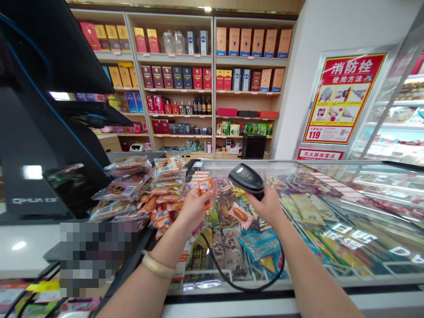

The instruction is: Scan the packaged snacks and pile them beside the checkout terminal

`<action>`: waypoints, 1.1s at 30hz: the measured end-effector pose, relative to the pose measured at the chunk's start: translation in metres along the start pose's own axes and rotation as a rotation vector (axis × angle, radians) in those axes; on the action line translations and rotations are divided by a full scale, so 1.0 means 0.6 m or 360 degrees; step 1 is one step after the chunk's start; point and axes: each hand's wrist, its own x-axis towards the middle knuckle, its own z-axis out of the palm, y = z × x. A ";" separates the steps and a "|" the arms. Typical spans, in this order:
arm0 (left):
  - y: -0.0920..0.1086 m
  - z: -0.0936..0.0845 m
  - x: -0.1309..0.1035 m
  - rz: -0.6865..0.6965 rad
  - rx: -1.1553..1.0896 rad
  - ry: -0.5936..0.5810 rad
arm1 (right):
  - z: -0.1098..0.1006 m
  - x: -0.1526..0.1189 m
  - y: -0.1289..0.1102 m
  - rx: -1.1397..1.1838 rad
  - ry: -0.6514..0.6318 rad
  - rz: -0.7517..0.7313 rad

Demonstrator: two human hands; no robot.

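My left hand (196, 204) pinches a small orange snack packet (205, 186) between thumb and fingers, a gold bracelet on that wrist. My right hand (267, 204) grips a black barcode scanner (247, 177) by its handle, the head pointing up and left toward the packet. A black cable (228, 282) loops below between both arms. On the glass freezer top, between my hands, lies a wrapped sausage (240, 214). Left of my left hand are piled wrapped sausages (162, 198) and flat packaged snacks (124, 187).
A dark checkout terminal (33, 132) rises at the left. The glass-topped freezer (298, 278) holds many ice cream packs. Behind stand shelves (212, 62) of boxed bottles. A red poster (344, 97) hangs at the right, beside a lit display cooler (394, 137).
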 end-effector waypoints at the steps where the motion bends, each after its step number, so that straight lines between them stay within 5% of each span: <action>1: -0.004 -0.001 0.001 0.0080 0.0067 -0.0022 | 0.001 0.000 -0.003 0.0089 -0.0088 -0.0017; 9: -0.015 -0.009 0.011 0.0282 0.0289 -0.0034 | 0.013 -0.009 -0.023 0.0294 -0.0610 0.0060; 21: -0.016 -0.003 0.010 0.0435 0.0523 -0.0078 | 0.009 -0.011 -0.038 0.0532 -0.0789 0.0206; 26: -0.017 -0.008 0.012 0.0506 0.0647 -0.0095 | 0.012 -0.008 -0.031 0.0427 -0.0568 0.0107; 29: -0.023 -0.010 0.007 0.0583 0.1022 -0.0076 | 0.007 -0.001 -0.022 0.0354 -0.0309 0.0070; 33: -0.041 0.000 -0.012 0.0574 0.1680 -0.0469 | -0.003 0.007 -0.002 0.0243 0.0014 0.0165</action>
